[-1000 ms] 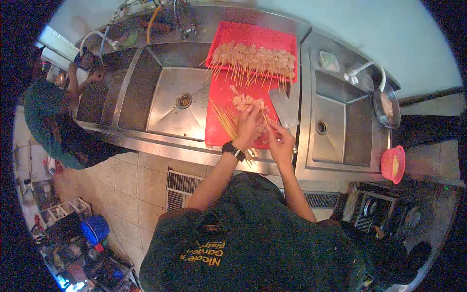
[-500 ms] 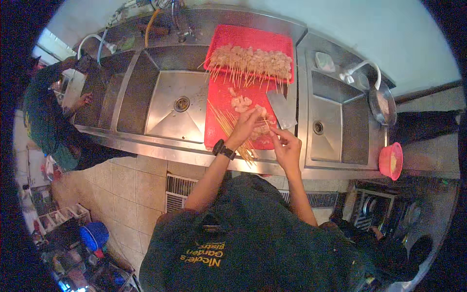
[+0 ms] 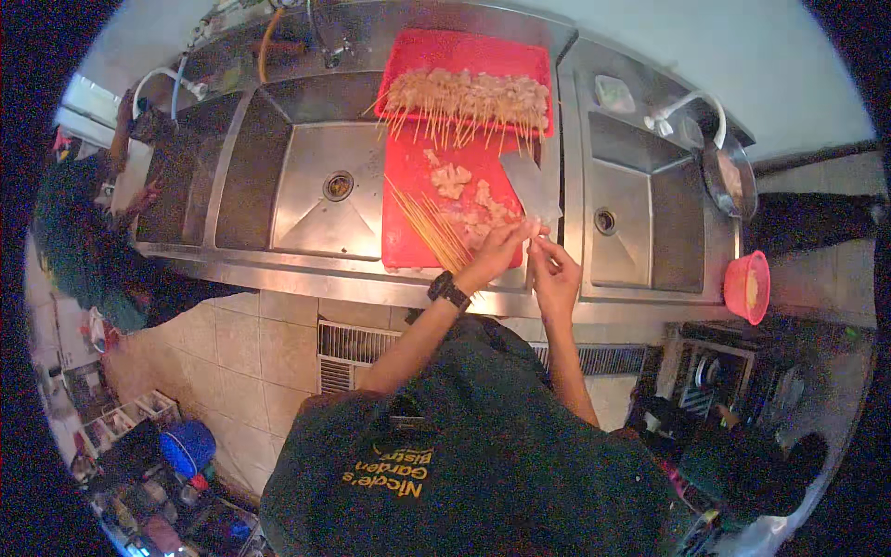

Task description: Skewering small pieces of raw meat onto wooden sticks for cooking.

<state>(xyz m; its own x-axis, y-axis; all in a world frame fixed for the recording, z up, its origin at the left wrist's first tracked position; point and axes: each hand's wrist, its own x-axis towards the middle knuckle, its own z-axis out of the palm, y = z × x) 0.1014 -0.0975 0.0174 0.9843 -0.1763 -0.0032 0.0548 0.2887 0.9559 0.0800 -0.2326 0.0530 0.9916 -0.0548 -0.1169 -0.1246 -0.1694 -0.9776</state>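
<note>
Over the board's (image 3: 401, 247) near right corner, our left hand (image 3: 502, 248) pinches meat (image 3: 532, 226); our right hand (image 3: 556, 275) curls in beside it, on what we cannot tell. We'd best pierce centrally, keeping the left hand clear.

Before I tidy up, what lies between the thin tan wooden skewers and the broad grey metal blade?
In the head view, loose pieces of pale raw meat lie on the flat red cutting board between the skewers and the blade.
</note>
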